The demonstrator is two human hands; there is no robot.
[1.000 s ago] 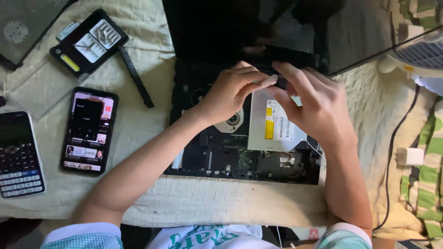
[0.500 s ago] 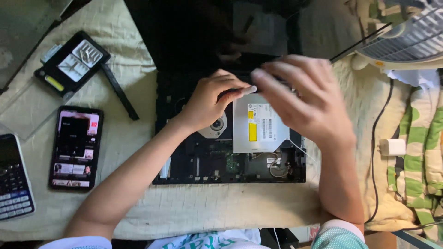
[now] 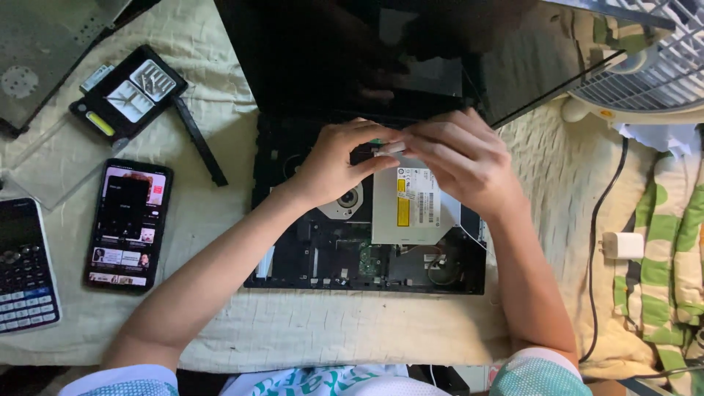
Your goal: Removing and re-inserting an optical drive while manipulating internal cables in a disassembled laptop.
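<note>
Both hands meet over the top edge of the optical drive [image 3: 414, 209], and I see the grip of each one closed on small parts there. With my left hand [image 3: 339, 165] I pinch something small and green between thumb and fingertips; what it is, I cannot tell. With my right hand [image 3: 458, 161] I pinch a thin pale piece just beside it, and the fingers of the two hands touch.

Going from left to right: a dark calculator [image 3: 22, 268] lies at the far left edge, then a phone [image 3: 128, 224] with its screen lit. Above the phone is a black case [image 3: 128, 92] with small parts inside, and a black strip [image 3: 199, 141] lies tilted beside it. In the middle is the opened laptop base [image 3: 293, 242], with circuit parts visible, on a pale quilted cloth [image 3: 308, 330]. The silver drive sits in the right half of this base, under my hands. At the right a white charger [image 3: 622, 246] with a black cable lies near a green patterned cloth [image 3: 675, 249], and a white fan [image 3: 645, 73] stands at the top corner.
</note>
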